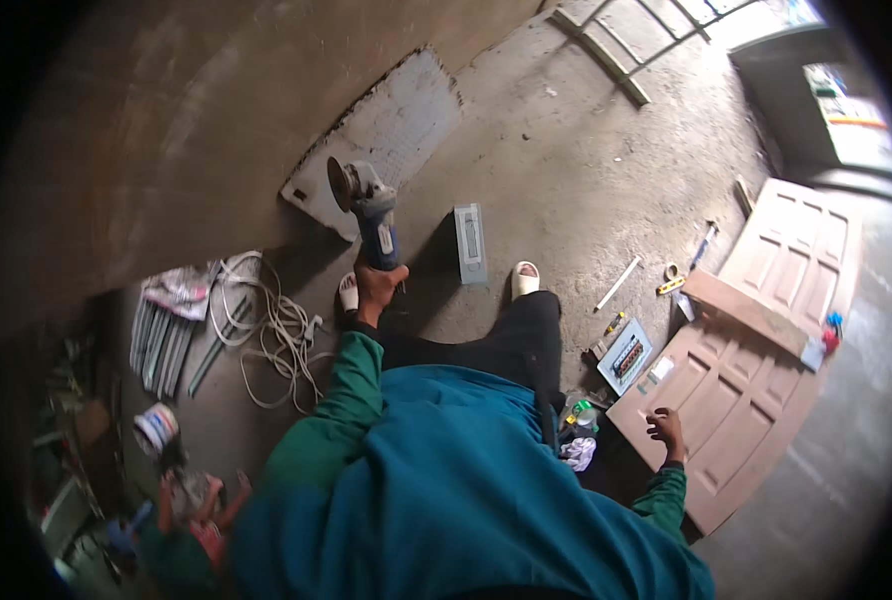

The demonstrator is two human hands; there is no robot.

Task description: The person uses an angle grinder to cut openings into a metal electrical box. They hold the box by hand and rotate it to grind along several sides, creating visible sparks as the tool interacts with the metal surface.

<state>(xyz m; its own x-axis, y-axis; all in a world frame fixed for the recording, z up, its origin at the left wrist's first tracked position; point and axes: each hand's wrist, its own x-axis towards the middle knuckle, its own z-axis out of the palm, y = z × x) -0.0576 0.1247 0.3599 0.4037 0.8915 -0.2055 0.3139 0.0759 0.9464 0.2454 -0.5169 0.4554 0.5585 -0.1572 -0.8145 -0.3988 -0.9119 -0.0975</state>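
My left hand (pixel 377 288) grips the handle of a blue and grey angle grinder (pixel 376 222). Its round disc points away from me toward the wall, raised off the floor. Out to the right, my right hand (pixel 667 432) is empty, fingers loosely bent and apart, above a brown panelled door (pixel 736 425) lying flat. Between and beyond my feet, a narrow grey box-like piece (pixel 471 245) stands on the concrete floor. Beside the door sits a pale case (pixel 626 358) with a dark row of small parts in it.
White cable (pixel 276 325) lies coiled at left beside a stack of grey strips (pixel 166 345). Another person (pixel 206 520) is at lower left, near a white bucket (pixel 156 428). A plank (pixel 746 315) crosses the door. A pale slab (pixel 391 130) leans by the wall; a frame (pixel 616 65) lies far off.
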